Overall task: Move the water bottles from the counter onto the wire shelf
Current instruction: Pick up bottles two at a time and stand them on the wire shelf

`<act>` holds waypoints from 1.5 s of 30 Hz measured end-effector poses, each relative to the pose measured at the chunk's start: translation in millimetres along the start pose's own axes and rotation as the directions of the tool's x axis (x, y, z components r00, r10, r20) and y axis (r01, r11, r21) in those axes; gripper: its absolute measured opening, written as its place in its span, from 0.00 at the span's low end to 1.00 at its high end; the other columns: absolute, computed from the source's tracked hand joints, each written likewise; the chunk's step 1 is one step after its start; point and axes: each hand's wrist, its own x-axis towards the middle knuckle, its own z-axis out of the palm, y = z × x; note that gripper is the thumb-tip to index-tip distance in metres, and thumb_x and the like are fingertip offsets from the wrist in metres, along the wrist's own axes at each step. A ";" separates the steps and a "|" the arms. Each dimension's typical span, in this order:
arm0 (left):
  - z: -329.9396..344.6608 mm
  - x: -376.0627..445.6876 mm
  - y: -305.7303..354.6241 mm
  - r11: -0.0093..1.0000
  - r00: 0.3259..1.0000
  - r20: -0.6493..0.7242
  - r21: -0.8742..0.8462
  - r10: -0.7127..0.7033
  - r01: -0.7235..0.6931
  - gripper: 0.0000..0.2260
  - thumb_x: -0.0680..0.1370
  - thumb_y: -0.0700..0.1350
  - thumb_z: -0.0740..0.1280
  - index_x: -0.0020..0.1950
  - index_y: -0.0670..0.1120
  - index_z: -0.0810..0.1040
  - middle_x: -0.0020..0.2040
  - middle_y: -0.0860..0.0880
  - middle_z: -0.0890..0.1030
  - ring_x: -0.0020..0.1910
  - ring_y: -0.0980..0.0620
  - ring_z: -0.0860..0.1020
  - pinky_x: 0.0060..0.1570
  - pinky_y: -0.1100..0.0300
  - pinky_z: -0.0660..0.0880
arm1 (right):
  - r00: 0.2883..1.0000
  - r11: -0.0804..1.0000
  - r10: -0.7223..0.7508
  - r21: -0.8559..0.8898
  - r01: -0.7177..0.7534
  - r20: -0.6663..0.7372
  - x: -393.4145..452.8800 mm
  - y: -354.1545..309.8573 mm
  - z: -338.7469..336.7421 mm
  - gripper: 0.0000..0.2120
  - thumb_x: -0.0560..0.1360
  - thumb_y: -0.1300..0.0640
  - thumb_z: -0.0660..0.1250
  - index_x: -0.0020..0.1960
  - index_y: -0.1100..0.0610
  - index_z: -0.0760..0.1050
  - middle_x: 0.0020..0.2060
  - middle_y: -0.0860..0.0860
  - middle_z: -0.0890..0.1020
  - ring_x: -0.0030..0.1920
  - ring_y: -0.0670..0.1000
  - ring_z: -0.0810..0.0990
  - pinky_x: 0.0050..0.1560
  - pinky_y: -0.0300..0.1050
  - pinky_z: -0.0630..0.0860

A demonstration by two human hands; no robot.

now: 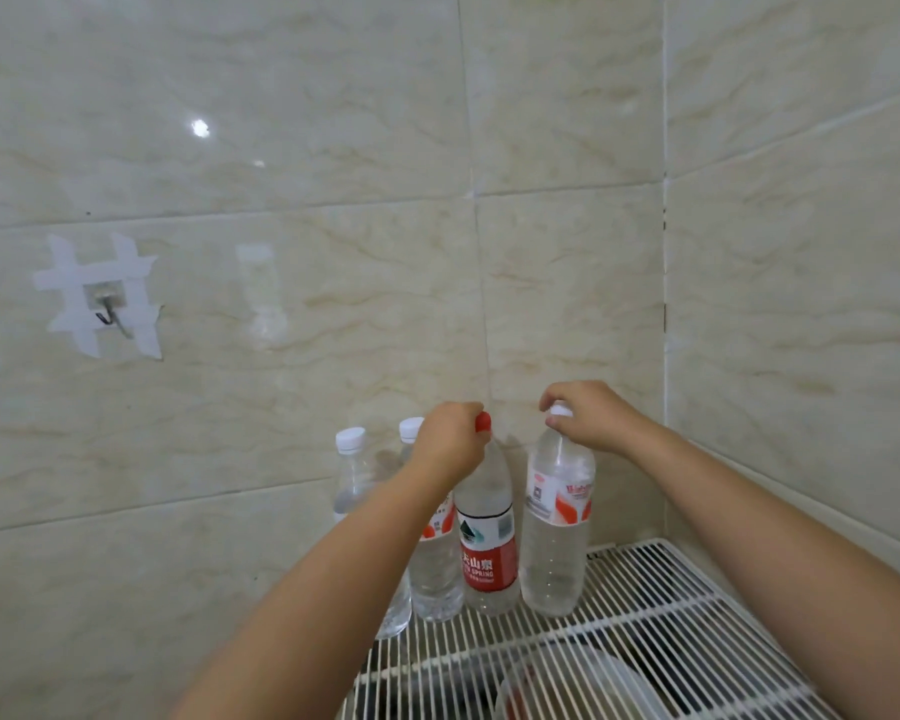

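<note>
Several clear water bottles stand upright in a row at the back of the white wire shelf (661, 610), against the tiled wall. My left hand (450, 446) grips the neck of the red-capped bottle (487, 553) with a red label. My right hand (591, 418) holds the white cap of the rightmost bottle (557, 532), which has a white and orange label. To the left stand two white-capped bottles, one (352, 475) at the far left and one (435, 574) partly hidden behind my left forearm.
Beige marble tiles cover the wall ahead and the wall on the right, which meet in a corner (665, 304). A metal hook (109, 311) taped with white strips sticks to the wall at the left. Below the shelf wires lie dark shapes and a pale round object (583, 683).
</note>
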 end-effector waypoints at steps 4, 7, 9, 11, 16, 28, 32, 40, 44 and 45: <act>5.5 -2.9 -0.4 1.000 0.998 -0.063 0.019 -0.023 0.024 0.11 0.79 0.45 0.63 0.53 0.38 0.76 0.50 0.41 0.78 0.55 0.42 0.76 0.52 0.53 0.73 | 0.995 0.991 -0.082 0.115 0.075 0.054 -5.1 -1.3 -2.9 0.16 0.75 0.65 0.62 0.63 0.60 0.72 0.64 0.56 0.75 0.64 0.53 0.72 0.58 0.38 0.65; 7.2 -4.5 1.7 0.999 0.996 -0.084 0.053 -0.003 0.008 0.13 0.79 0.46 0.62 0.56 0.38 0.75 0.56 0.39 0.77 0.56 0.41 0.76 0.53 0.52 0.72 | 0.995 0.992 -0.093 0.090 0.089 0.047 -5.7 -9.5 1.4 0.16 0.75 0.60 0.63 0.62 0.60 0.72 0.62 0.57 0.76 0.62 0.54 0.74 0.58 0.41 0.69; 5.8 -4.9 -0.2 0.997 0.997 -0.081 0.071 0.009 -0.003 0.12 0.80 0.45 0.60 0.57 0.38 0.75 0.57 0.39 0.76 0.56 0.41 0.75 0.54 0.53 0.72 | 0.996 0.995 -0.089 -0.034 0.090 0.010 -5.8 -14.0 5.4 0.17 0.75 0.53 0.63 0.60 0.60 0.74 0.59 0.58 0.78 0.59 0.56 0.75 0.56 0.46 0.71; 3.1 -5.2 -3.5 0.997 0.998 -0.054 0.071 0.015 -0.011 0.12 0.79 0.40 0.58 0.58 0.38 0.75 0.57 0.40 0.75 0.56 0.42 0.75 0.54 0.54 0.72 | 0.998 0.990 -0.056 -0.128 0.051 -0.038 -7.7 -15.1 7.3 0.18 0.74 0.48 0.64 0.58 0.59 0.75 0.55 0.59 0.78 0.55 0.57 0.76 0.49 0.46 0.70; -6.4 -6.5 -3.9 0.996 0.999 0.041 0.083 0.032 -0.035 0.12 0.78 0.38 0.58 0.59 0.39 0.75 0.57 0.41 0.79 0.57 0.43 0.76 0.55 0.54 0.73 | 0.997 0.992 0.039 -0.116 -0.047 -0.070 -14.4 -2.6 -5.7 0.13 0.74 0.55 0.66 0.54 0.62 0.76 0.55 0.58 0.80 0.56 0.56 0.76 0.46 0.41 0.67; -4.9 -5.6 2.0 0.995 1.000 0.006 0.095 -0.022 0.022 0.11 0.79 0.41 0.61 0.59 0.38 0.74 0.56 0.41 0.77 0.58 0.42 0.76 0.56 0.55 0.72 | 0.975 0.974 -0.217 0.078 0.213 0.044 7.7 -15.4 5.4 0.12 0.71 0.67 0.66 0.54 0.62 0.78 0.57 0.58 0.76 0.60 0.55 0.73 0.62 0.43 0.67; 0.7 -5.7 3.7 0.997 0.997 -0.056 0.057 -0.048 0.051 0.10 0.79 0.40 0.61 0.57 0.37 0.74 0.58 0.39 0.76 0.58 0.42 0.76 0.55 0.54 0.72 | 0.988 0.976 -0.154 0.160 0.150 0.013 3.1 -9.0 9.8 0.16 0.72 0.65 0.65 0.59 0.61 0.74 0.60 0.59 0.75 0.61 0.55 0.72 0.57 0.39 0.65; 8.4 -3.2 4.0 0.999 0.995 -0.092 0.011 -0.045 0.046 0.11 0.79 0.41 0.61 0.59 0.37 0.72 0.59 0.40 0.76 0.58 0.42 0.75 0.55 0.54 0.72 | 0.999 1.000 -0.007 0.003 0.007 -0.050 -4.1 -4.8 20.7 0.23 0.74 0.53 0.65 0.69 0.53 0.66 0.60 0.60 0.74 0.61 0.57 0.72 0.59 0.44 0.69; 6.1 -4.3 3.7 0.998 0.994 -0.101 -0.036 -0.047 0.044 0.12 0.78 0.43 0.65 0.58 0.38 0.73 0.57 0.40 0.77 0.57 0.43 0.76 0.55 0.54 0.73 | 0.995 1.000 0.003 0.029 0.000 -0.104 -5.5 -14.7 18.4 0.24 0.72 0.54 0.68 0.65 0.59 0.68 0.59 0.60 0.77 0.59 0.58 0.75 0.51 0.45 0.71; 7.1 -5.2 2.9 0.998 0.993 -0.109 -0.048 -0.047 0.041 0.12 0.78 0.42 0.64 0.58 0.38 0.74 0.57 0.40 0.77 0.57 0.43 0.76 0.55 0.54 0.73 | 0.994 0.999 0.006 0.034 -0.002 -0.111 -5.9 -17.3 18.3 0.22 0.72 0.55 0.69 0.63 0.60 0.68 0.57 0.60 0.78 0.56 0.58 0.76 0.46 0.43 0.69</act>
